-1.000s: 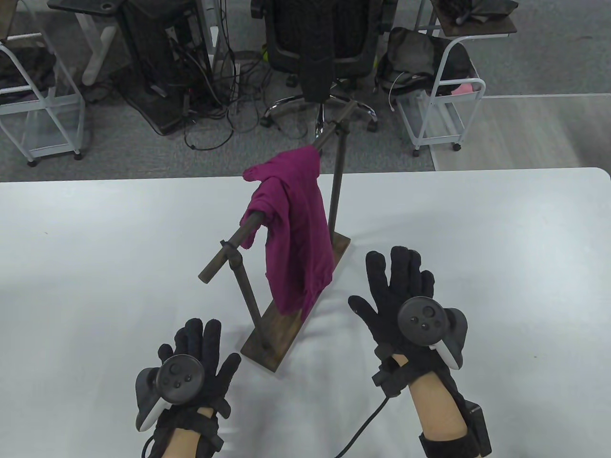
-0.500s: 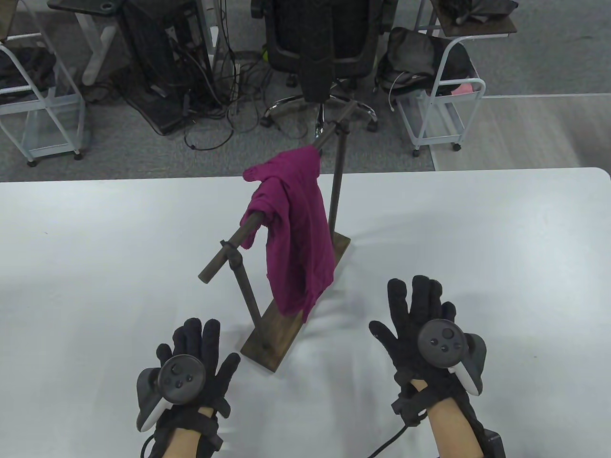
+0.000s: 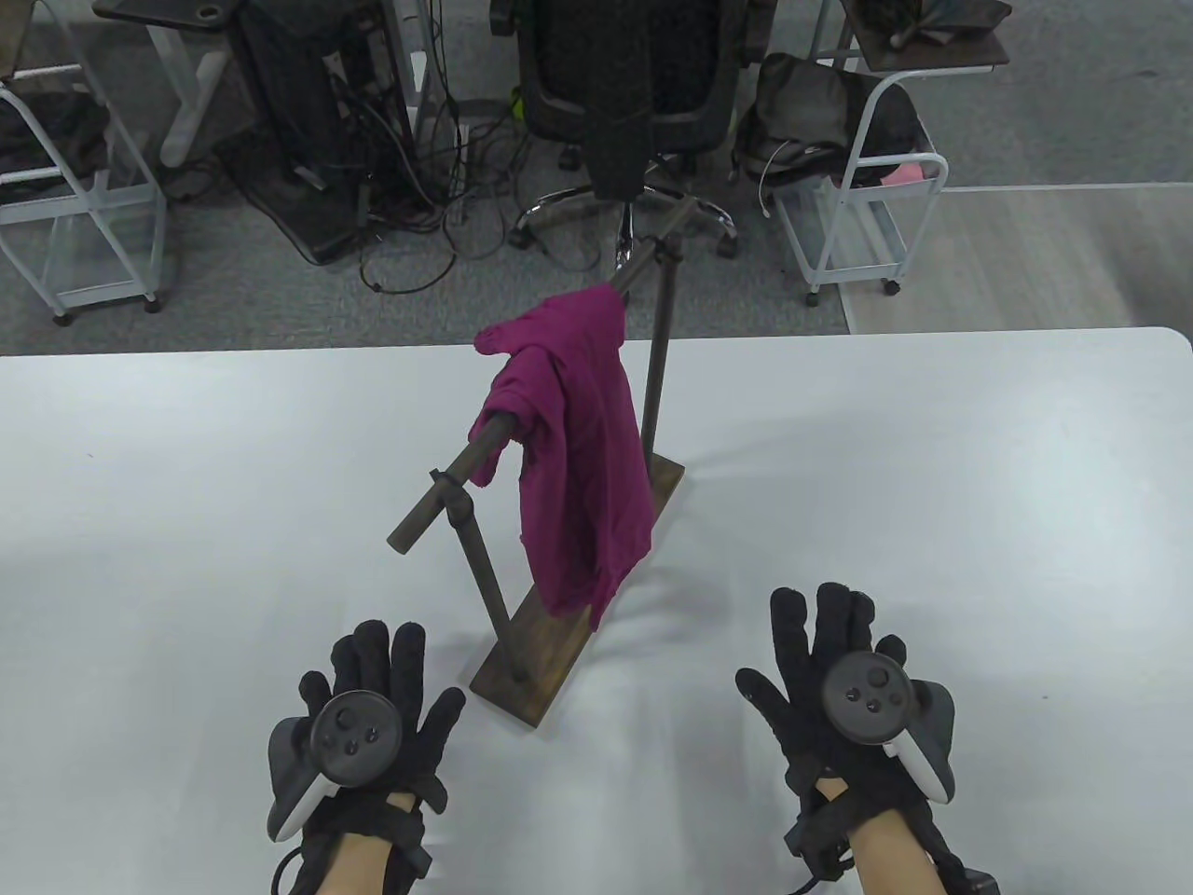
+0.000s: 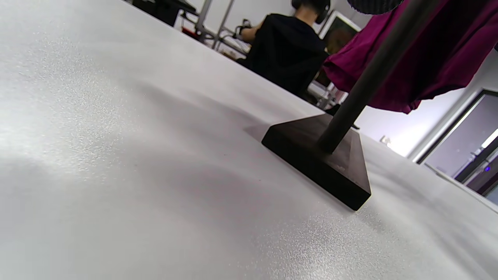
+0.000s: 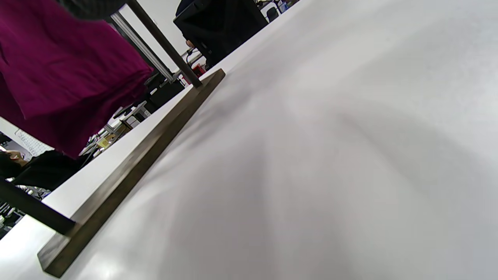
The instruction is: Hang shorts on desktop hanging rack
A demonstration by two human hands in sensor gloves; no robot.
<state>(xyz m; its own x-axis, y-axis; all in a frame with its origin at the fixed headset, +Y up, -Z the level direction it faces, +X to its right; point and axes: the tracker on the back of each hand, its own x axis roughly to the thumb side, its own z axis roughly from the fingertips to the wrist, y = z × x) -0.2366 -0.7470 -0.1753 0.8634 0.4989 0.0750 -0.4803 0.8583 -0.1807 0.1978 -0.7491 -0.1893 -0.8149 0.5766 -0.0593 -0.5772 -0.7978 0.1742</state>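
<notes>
Presently your left hand (image 3: 373, 709) lies flat with fingers spread, holding nothing, just beside the near end of the rack's wooden base (image 3: 578, 597). Your right hand (image 3: 839, 690) is likewise spread and empty, on the other side of that base and well clear of the cloth. Neither touches the rack or the garment.

The magenta shorts (image 3: 573, 457) are draped over the dark crossbar (image 3: 438, 499) of the desktop hanging rack (image 3: 657, 373), bunched toward the far half of the bar, with the longer fall on your right side of it. In the wrist views the hem hangs above the base without resting on it.

Judgement: hanging appears done, and what remains is withdrawal. Do it well by keeping both hands low and drawing them straight toward you, so no finger catches the hanging hem or nudges the near upright (image 3: 485, 578). The drape looks uneven; if you tidy it, steady the base with one hand first, since a sideways pull on cloth could tip so narrow a stand.

Surroundings: the white surface (image 3: 932, 485) bears only the rack. Beyond its far edge stand an office chair (image 3: 634, 84), white wire carts (image 3: 857, 186) and loose floor cables (image 3: 410, 205); none obstructs you.
</notes>
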